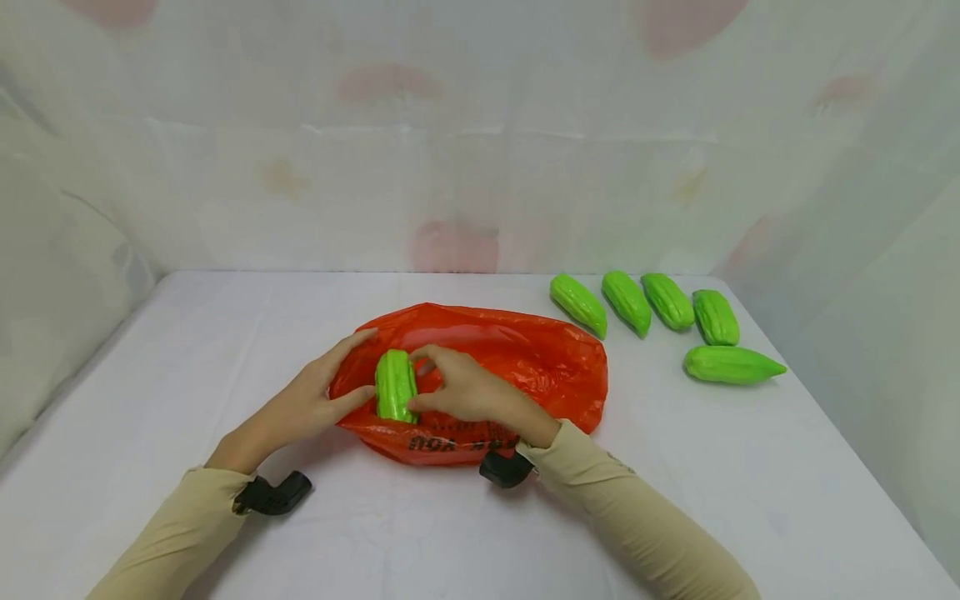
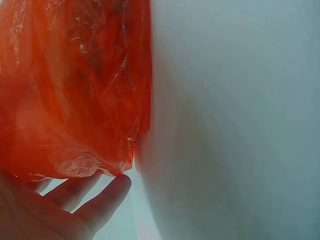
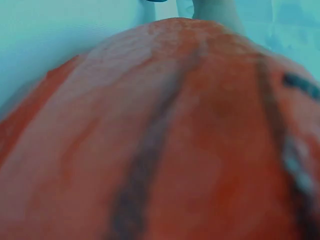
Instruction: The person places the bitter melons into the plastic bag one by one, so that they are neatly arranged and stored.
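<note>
A red plastic bag lies with its mouth spread, black print on its front. At its left end is a bright green, ribbed bitter melon, its lower part behind the front rim. My right hand reaches over the bag and holds the bitter melon's right side between thumb and curled fingers. My left hand is at the bag's left end, thumb near the melon. In the left wrist view, the fingers rest fairly straight against the bag's outer wall. Only the bag's printed outside fills the right wrist view.
Several more bitter melons lie beyond and right of the bag, one of them sideways near the right edge. A white cloth covers the table. A patterned curtain hangs behind it. Black wrist mounts stick out below the hands.
</note>
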{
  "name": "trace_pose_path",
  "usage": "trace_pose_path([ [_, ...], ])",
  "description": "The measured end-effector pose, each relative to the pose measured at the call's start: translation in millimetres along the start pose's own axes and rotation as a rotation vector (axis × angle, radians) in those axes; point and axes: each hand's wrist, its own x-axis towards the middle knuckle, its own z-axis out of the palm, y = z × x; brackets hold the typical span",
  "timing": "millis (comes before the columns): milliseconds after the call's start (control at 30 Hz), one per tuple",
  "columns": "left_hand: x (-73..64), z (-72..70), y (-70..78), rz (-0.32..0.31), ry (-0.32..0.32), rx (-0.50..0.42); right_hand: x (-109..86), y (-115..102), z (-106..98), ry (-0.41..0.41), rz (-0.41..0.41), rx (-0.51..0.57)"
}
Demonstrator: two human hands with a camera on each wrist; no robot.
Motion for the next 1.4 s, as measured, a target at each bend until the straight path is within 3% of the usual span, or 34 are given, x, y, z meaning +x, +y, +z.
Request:
trace_pose_path([
  [633,-0.5,1.7,-1.6,-0.013,0.004,0.0,-24.7,7,-20,0.056,-0.107,0.062],
  [1400,-0.7,1.8,-0.7,-0.006,0.004,-0.001,-57.7,27,-51,0.175,-0.161,0.066],
])
